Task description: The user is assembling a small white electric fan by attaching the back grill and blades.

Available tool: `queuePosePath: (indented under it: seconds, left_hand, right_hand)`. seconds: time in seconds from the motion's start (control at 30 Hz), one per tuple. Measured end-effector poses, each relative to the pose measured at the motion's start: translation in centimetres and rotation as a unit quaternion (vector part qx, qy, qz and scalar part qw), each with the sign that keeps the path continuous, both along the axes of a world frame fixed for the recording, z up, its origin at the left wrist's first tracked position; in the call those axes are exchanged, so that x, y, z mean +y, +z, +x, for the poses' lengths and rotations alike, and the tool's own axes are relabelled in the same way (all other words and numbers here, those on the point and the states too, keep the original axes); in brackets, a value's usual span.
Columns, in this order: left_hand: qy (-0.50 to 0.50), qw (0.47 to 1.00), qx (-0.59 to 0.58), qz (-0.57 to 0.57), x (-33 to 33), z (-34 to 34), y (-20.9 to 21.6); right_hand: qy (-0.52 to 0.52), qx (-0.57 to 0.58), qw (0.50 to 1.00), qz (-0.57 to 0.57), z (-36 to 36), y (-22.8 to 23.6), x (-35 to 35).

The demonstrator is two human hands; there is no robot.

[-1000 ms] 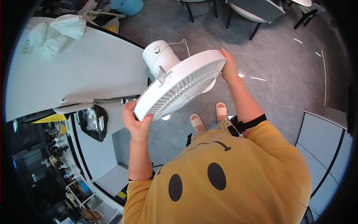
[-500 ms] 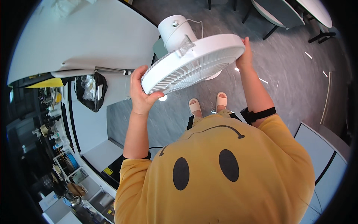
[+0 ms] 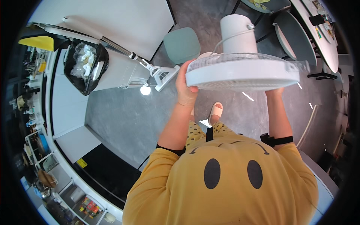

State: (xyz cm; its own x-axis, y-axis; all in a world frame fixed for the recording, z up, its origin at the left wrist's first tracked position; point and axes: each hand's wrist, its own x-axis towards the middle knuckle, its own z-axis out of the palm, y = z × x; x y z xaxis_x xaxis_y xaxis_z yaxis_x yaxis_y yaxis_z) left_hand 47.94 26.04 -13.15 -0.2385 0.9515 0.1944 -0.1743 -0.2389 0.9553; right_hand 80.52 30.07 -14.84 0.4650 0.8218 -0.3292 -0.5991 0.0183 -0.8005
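A white electric fan head (image 3: pixel 243 73), with its round grille and a cylindrical motor housing (image 3: pixel 239 35) behind, is held up in front of me above the floor. My left hand (image 3: pixel 187 84) grips the left end of its rim, with the thumb on the near side and the fingers wrapped behind. At the underside of the rim on the right is my right hand (image 3: pixel 274 91), its fingers mostly hidden by the fan. The rim lies about level, and a thin pale wire curves beside the housing.
A green-grey stool (image 3: pixel 182 45) stands on the floor beyond my left hand. Further left are a vacuum cleaner head (image 3: pixel 165 77) and a black-lined bin (image 3: pixel 85 67). Grey chairs (image 3: pixel 294 35) and a white table (image 3: pixel 318 33) occupy the far right. Counters with kitchen items run along the left.
Both hands and the fan have moved to the right. The fan has turned from a slant to nearly level, and more of the stool and vacuum cleaner shows.
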Motion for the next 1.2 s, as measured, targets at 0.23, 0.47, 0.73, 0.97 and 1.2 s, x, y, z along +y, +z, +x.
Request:
queuePosePath:
  seconds: [0.23, 0.47, 0.73, 0.97, 1.2]
  left_hand:
    - [-0.018, 1.0, -0.001, 0.02, 2.1, 0.2, -0.3]
    - [-0.014, 0.982, 0.126, 0.143, 3.0, -1.1, -2.3]
    - [-0.008, 0.99, -0.127, -0.06, -1.0, 0.4, -3.1]
    - [-0.011, 0.998, 0.054, 0.012, -0.3, 0.2, -3.1]
    - [-0.015, 0.997, 0.072, -0.01, -1.1, 0.8, -2.7]
  right_hand:
    - [0.174, 0.004, 0.976, 0.131, 5.5, -4.3, -0.1]
    - [0.113, -0.007, 0.99, 0.082, 3.1, -2.0, -1.1]
    - [0.088, 0.023, 0.995, 0.033, -1.0, -4.4, -2.6]
    - [0.105, 0.035, 0.994, 0.024, -2.9, -5.3, -2.0]
    - [0.1, 0.037, 0.993, 0.044, -3.0, -4.2, -1.4]
